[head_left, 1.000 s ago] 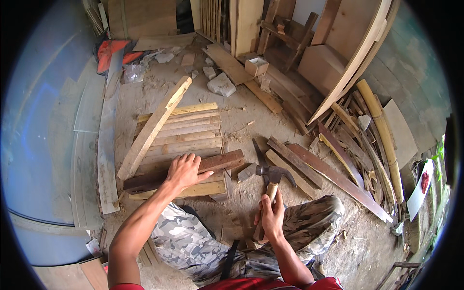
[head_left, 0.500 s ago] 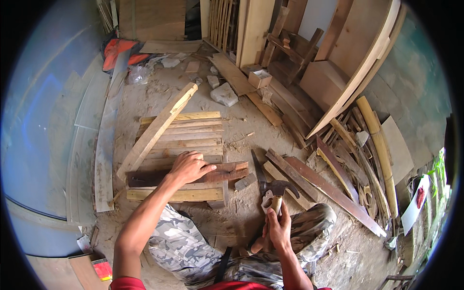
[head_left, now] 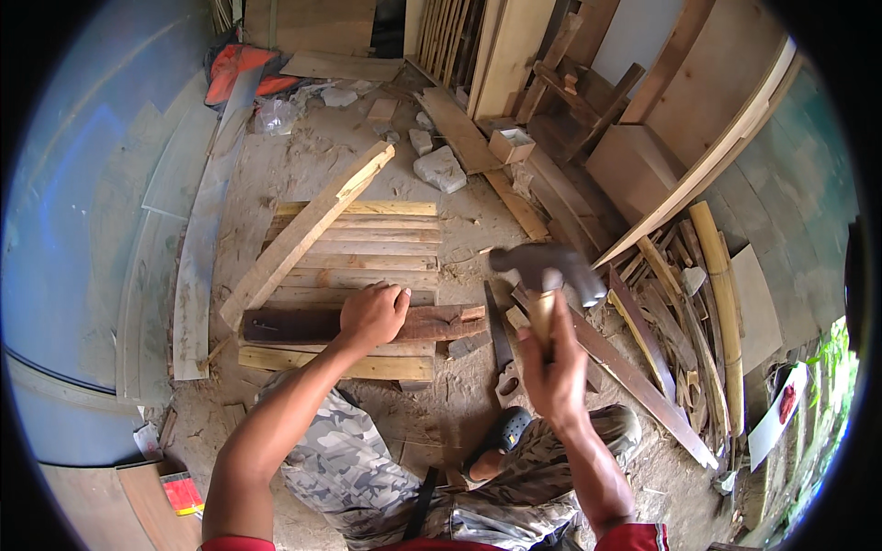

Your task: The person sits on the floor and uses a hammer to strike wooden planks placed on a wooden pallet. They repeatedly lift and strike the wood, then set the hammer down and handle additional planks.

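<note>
A claw hammer (head_left: 551, 274) is raised in my right hand (head_left: 555, 372), whose fingers wrap its light wooden handle; its dark head is blurred. My left hand (head_left: 374, 317) is closed at the dark wooden board (head_left: 294, 324), its fingertips hidden towards the far side. That board lies across a row of pale wooden slats (head_left: 367, 262). A long squared timber (head_left: 312, 234) slants over the slats' left part. Between the slats and my right hand, a handsaw (head_left: 502, 344) lies on the ground, and a small block (head_left: 469, 345) touches the board's right end area.
Loose planks (head_left: 634, 390) and a bamboo pole (head_left: 719, 312) lie at the right. Beyond the slats are a pale stone block (head_left: 440, 170) and a small box (head_left: 512, 145). Metal sheeting (head_left: 83, 230) stands at the left. My clog (head_left: 503, 436) is near the saw.
My right hand has lifted the hammer up and away from my lap, uncovering the saw's handle and my clog. My left hand stays at the dark board, its thumb now drawn in and raised.
</note>
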Motion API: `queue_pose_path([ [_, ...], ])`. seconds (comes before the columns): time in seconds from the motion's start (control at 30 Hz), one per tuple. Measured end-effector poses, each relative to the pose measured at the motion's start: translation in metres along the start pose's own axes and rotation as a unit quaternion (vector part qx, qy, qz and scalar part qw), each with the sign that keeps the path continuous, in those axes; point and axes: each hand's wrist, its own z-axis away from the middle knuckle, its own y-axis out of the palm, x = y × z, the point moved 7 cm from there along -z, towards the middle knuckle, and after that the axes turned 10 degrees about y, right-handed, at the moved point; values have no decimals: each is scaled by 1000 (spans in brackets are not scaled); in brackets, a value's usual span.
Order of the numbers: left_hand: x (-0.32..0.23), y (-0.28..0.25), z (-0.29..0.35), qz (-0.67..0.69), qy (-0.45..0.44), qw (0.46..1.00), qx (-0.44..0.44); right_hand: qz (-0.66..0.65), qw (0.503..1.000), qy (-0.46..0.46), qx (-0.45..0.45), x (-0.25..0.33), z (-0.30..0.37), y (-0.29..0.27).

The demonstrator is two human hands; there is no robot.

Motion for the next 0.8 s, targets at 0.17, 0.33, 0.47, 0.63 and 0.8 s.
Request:
queue_pose_path([
  [0.17, -1, 2, 2, -8, 6, 1000, -29, 127, 974, 41, 186, -6, -11, 18],
  [0.33, 1, 1, 6, -11, -13, 1000, -5, 46, 998, -23, 19, 51, -22, -24],
  [0.47, -6, 1, 3, 11, 10, 999, -39, 51, 997, -37, 36, 6, -3, 14],
  [0.63, -2, -2, 3, -1, -12, 1000, -29, 161, 972, 16, 169, -3, -11, 23],
  [0.8, -5, -4, 2, -10, -2, 999, -43, 91, 985, 73, 124, -20, 3, 26],
])
